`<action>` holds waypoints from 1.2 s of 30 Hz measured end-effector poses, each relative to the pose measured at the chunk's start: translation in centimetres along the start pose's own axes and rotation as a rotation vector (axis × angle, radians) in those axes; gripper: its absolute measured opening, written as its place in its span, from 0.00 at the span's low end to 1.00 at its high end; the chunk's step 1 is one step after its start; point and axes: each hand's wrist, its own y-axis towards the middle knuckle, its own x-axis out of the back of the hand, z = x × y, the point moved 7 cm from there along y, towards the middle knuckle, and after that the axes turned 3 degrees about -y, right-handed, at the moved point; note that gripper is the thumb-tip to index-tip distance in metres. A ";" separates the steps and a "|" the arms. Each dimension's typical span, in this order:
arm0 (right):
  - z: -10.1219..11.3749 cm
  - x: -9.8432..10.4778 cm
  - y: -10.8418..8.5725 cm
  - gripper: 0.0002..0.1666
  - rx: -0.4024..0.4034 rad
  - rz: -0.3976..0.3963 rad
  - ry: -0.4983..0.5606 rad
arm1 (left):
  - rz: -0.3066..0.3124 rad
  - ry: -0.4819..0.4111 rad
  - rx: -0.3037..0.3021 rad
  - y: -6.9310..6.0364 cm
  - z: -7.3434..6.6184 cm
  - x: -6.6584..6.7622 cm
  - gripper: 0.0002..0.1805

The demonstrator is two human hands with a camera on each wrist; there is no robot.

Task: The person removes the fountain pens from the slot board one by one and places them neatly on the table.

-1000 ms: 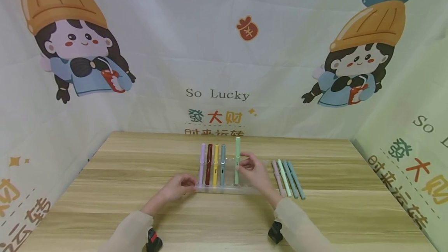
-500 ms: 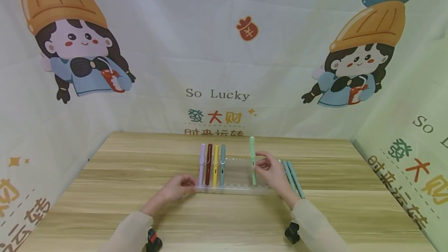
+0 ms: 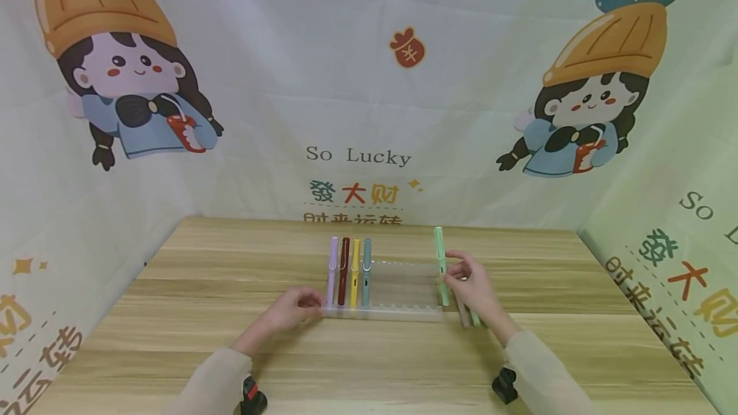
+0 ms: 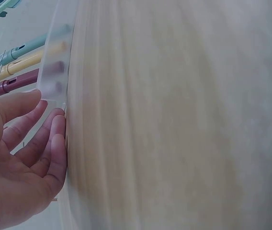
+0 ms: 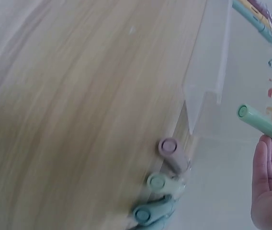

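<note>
A clear rack [image 3: 403, 314] holds four upright pens toward its left end: purple [image 3: 332, 272], dark red [image 3: 344, 271], yellow [image 3: 355, 272] and blue-grey [image 3: 366, 272]. My left hand [image 3: 294, 307] has its thumb and fingertips at the rack's left end; in the left wrist view the hand [image 4: 23, 158] pinches that corner. At the rack's right end, my right hand [image 3: 475, 287] pinches a light green pen [image 3: 441, 258] upright between thumb and fingers. In the right wrist view that green pen's end [image 5: 258, 120] hangs free, beside the rack's corner.
Loose pens lie right of the rack, partly hidden under my right hand: a mauve one [image 5: 173, 154], a pale green one [image 5: 164, 183] and teal ones [image 5: 153, 212]. A printed cloth [image 3: 357, 82] stands behind and beside the wooden table [image 3: 369, 364].
My right hand has moved right along the rack with the light green pen, from near the blue-grey pen to the right end. My left hand has stayed at the left end.
</note>
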 end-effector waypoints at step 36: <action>-3.9 6.8 -1.9 0.23 -0.065 -0.019 -0.240 | -0.002 0.004 -0.003 -0.1 -0.1 0.1 0.08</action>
